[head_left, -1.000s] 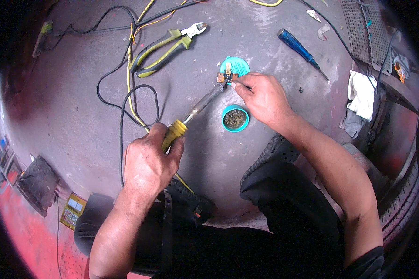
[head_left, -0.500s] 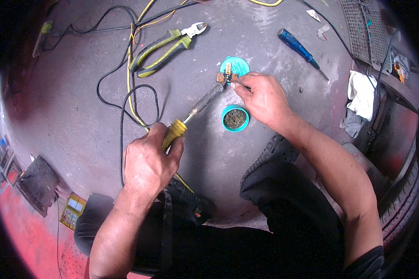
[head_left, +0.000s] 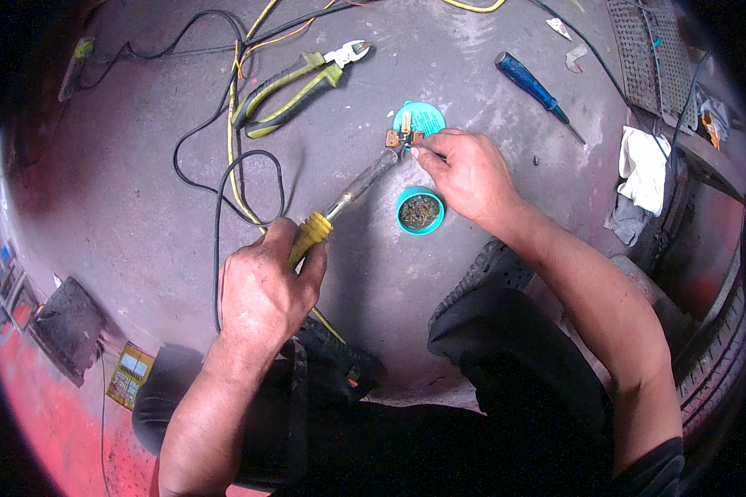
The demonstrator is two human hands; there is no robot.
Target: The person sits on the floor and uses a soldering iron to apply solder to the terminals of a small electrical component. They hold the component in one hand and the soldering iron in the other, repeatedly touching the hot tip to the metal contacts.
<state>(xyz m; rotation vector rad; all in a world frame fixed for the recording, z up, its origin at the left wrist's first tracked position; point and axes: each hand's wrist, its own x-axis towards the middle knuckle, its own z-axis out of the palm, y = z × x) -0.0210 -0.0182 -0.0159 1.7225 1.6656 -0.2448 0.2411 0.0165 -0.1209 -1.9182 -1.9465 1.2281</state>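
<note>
My left hand [head_left: 267, 286] grips the yellow handle of a soldering iron [head_left: 352, 192], whose metal tip reaches a small brown circuit board [head_left: 404, 136]. That board lies on a round teal lid [head_left: 421, 117] on the grey floor. The fingertips of my right hand [head_left: 466, 172] pinch something thin against the board; what it is I cannot make out. Just below the hand sits an open teal tin [head_left: 420, 210] with dark paste inside.
Green-handled cutters [head_left: 300, 80] lie at the upper left among black and yellow cables [head_left: 232, 141]. A blue screwdriver [head_left: 537, 92] lies at the upper right, a white rag [head_left: 643, 170] and a metal grille [head_left: 648, 51] beyond it. My shoes and knees sit at the bottom.
</note>
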